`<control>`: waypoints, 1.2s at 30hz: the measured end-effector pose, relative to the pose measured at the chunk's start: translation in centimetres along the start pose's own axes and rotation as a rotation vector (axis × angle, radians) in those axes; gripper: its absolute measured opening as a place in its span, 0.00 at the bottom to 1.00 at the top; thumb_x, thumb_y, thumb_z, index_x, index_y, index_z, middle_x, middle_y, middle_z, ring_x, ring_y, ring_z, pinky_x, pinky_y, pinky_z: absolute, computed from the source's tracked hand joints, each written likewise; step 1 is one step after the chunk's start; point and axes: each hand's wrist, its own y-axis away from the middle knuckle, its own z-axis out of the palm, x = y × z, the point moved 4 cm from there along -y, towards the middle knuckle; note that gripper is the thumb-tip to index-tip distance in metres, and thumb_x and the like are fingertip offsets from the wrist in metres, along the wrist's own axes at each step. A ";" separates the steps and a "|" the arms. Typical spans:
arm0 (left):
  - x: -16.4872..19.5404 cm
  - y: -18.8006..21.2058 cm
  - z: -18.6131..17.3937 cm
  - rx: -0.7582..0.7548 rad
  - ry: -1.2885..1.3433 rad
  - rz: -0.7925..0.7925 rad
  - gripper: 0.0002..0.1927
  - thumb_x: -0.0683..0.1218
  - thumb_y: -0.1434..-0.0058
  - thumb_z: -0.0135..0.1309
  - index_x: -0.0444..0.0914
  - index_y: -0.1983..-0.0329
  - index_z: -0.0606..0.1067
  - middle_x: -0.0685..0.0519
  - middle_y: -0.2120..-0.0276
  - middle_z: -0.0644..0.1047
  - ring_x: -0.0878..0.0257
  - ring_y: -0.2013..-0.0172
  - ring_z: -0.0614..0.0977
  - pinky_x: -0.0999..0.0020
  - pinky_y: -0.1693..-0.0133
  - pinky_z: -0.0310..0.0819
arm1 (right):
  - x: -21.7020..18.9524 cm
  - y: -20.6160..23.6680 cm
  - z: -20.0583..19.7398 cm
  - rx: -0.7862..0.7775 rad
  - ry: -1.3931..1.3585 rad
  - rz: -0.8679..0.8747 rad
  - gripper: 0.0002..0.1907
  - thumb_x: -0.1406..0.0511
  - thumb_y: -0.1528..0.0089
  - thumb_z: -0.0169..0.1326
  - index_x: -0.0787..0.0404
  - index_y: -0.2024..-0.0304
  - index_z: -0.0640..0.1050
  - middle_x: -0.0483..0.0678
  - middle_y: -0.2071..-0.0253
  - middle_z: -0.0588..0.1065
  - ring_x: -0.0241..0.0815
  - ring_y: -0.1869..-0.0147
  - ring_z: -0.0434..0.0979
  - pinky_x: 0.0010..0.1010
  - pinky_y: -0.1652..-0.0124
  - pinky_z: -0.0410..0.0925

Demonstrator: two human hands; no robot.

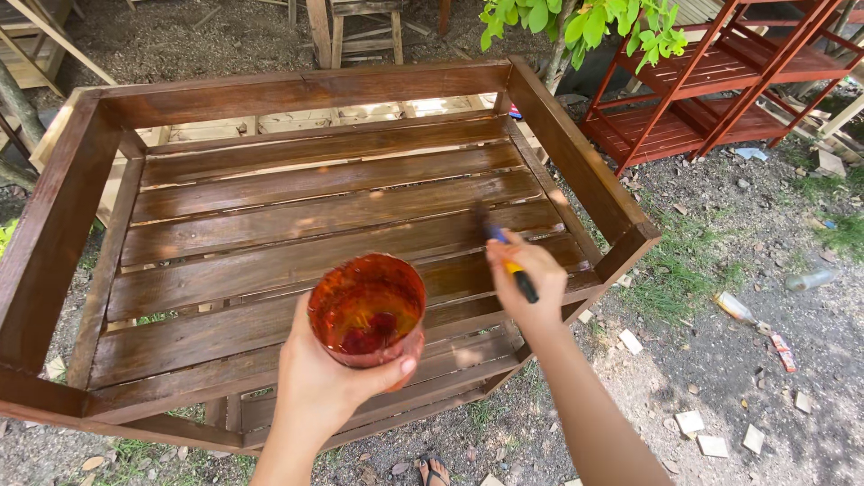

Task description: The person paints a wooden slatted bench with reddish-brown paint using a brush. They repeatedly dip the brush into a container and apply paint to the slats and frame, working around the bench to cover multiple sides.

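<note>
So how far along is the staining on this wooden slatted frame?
Mostly done, it seems: the slats and side rails look dark and glossy. In hand: the right hand holds a brush against a slat near the right rail, and the left hand holds a cup of reddish stain. The nearest slats look duller and may need another coat; the underside can't be seen.

Slatted wooden frame [297, 216]: glossy dark brown stain with grain streaks, pale sun patches between slats. Cup [367, 310]: translucent orange-red, darker red-brown liquid inside. Brush [508, 256]: blue and yellow handle with a black end, dark bristles. Shelf rack [720, 72]: red-brown. Leaves [585, 22]: bright green. Ground [792, 414]: grey dirt with green grass tufts and pale wood offcuts. Unstained pallets [297, 117] behind: light tan.
</note>
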 end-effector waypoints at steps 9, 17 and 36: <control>-0.4 -2.5 -0.5 0.139 0.038 0.136 0.46 0.42 0.63 0.75 0.32 0.42 0.65 0.45 0.50 0.79 0.58 0.49 0.83 0.61 0.49 0.80 | 3.9 -2.8 -4.7 0.053 0.282 0.068 0.07 0.77 0.39 0.63 0.65 0.60 0.81 0.56 0.55 0.82 0.53 0.47 0.84 0.40 0.46 0.76; -0.4 -3.8 0.0 0.181 -0.076 0.136 0.46 0.45 0.63 0.76 0.32 0.42 0.65 0.45 0.49 0.79 0.57 0.49 0.83 0.61 0.49 0.79 | 0.4 -1.3 3.7 -0.076 -0.094 0.002 0.09 0.77 0.43 0.65 0.63 0.63 0.81 0.50 0.59 0.83 0.52 0.45 0.85 0.35 0.48 0.75; 0.2 -6.4 -0.1 0.293 -0.261 0.127 0.48 0.50 0.65 0.77 0.33 0.42 0.66 0.45 0.49 0.79 0.56 0.49 0.83 0.61 0.50 0.79 | 5.8 -4.5 5.2 -0.051 -0.226 0.193 0.07 0.77 0.40 0.62 0.65 0.60 0.82 0.53 0.57 0.83 0.52 0.44 0.84 0.35 0.43 0.73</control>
